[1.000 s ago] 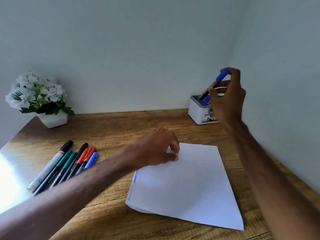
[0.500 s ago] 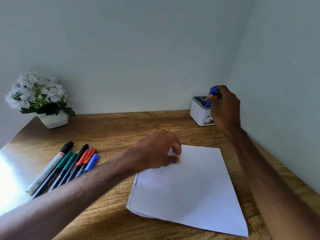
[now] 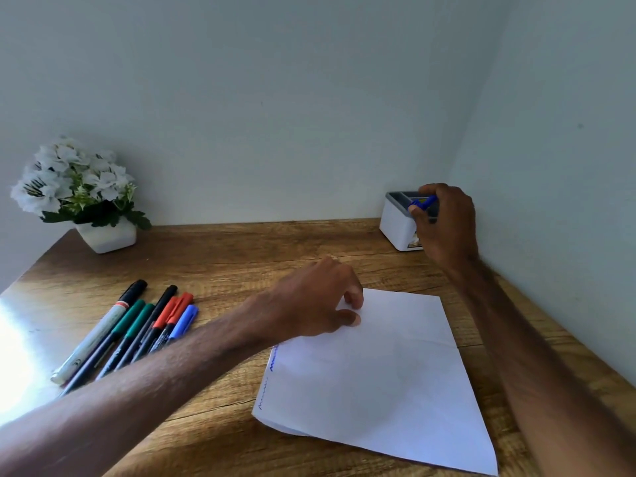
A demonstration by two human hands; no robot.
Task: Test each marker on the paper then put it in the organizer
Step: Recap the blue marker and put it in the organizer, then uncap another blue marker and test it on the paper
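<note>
A white sheet of paper (image 3: 389,376) lies on the wooden desk, with blue and dark squiggles along its left edge. My left hand (image 3: 320,301) rests on the paper's top left corner, fingers curled down onto it. A white organizer box (image 3: 395,222) stands in the far right corner. My right hand (image 3: 445,225) is at the organizer and pinches a blue marker (image 3: 423,203), whose cap end shows just above the box's rim; the rest is hidden. Several capped markers (image 3: 137,332) in black, green, red and blue lie side by side at the left.
A white pot of white flowers (image 3: 86,197) stands at the desk's back left. Walls close the desk at the back and along the right. Bright glare covers the desk's left edge (image 3: 13,356).
My right hand has lowered the blue marker into the organizer, from well above the box down to its rim. My left hand has stayed on the paper.
</note>
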